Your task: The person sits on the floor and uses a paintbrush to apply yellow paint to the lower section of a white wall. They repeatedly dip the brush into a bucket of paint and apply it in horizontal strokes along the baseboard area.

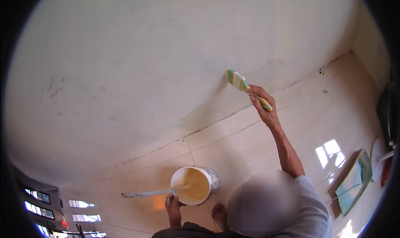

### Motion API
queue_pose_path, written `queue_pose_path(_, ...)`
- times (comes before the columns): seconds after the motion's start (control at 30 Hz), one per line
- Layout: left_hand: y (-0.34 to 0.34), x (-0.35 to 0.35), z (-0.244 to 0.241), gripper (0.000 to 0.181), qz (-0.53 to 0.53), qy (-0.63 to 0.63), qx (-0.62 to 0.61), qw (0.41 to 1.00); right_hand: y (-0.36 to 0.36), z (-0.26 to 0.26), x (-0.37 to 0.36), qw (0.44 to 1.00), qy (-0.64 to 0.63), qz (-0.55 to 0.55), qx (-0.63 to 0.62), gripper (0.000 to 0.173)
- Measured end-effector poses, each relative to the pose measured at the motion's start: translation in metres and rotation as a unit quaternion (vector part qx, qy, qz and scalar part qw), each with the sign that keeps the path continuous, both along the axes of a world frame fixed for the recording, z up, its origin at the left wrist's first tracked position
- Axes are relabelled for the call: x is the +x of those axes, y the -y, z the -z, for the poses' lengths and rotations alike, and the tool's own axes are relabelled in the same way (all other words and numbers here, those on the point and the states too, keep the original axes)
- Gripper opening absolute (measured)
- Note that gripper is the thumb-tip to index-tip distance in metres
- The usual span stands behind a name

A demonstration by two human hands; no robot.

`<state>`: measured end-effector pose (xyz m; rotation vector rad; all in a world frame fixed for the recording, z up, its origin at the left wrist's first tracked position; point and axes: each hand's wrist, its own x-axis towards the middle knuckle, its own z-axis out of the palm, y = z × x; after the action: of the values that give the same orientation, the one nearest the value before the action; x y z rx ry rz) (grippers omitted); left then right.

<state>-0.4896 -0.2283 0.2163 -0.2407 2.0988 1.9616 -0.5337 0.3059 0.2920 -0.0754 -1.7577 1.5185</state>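
My right hand point(264, 102) grips the yellow-and-white handle of a paintbrush point(236, 79). Its green-stained bristles are at the pale wall point(140, 66), near a darker, damp-looking band low on it. With my left hand point(174, 205) I hold the rim of a white plastic bucket point(215, 182), which has paint smears outside and yellowish-cream liquid point(198, 188) inside. A flat, paint-stained stick point(148, 193) stands in the liquid and leans out over the rim to the left.
Tiled floor point(231, 147) meets the wall along a dark, slanting joint. A paint-stained, tray-like object point(353, 183) lies at the right, beside a round white object point(377, 160). A thin cord point(115, 226) crosses the floor at lower left. A bare foot point(219, 213) is near the bucket.
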Motion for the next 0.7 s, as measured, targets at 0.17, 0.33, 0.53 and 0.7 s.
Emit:
queue_pose_path(0.17,0.001,0.004,0.002,0.029,0.001,0.008,0.025,1.000,-0.039,0.017,0.017,0.995,-0.011,0.103,0.005,0.023)
queue_pose_path(0.33,-0.002,0.006,0.002,0.033,0.013,-0.014,0.045,0.999,-0.021,0.022,0.010,0.975,-0.051,0.209,0.049,0.022)
queue_pose_path(0.53,-0.005,0.007,0.002,0.036,0.010,-0.014,0.045,0.999,0.084,0.006,-0.032,0.988,-0.038,0.124,0.081,0.032)
queue_pose_path(0.7,0.009,0.003,0.012,0.036,0.037,-0.003,0.003,0.999,0.095,-0.004,-0.031,0.993,-0.047,0.035,0.106,0.030)
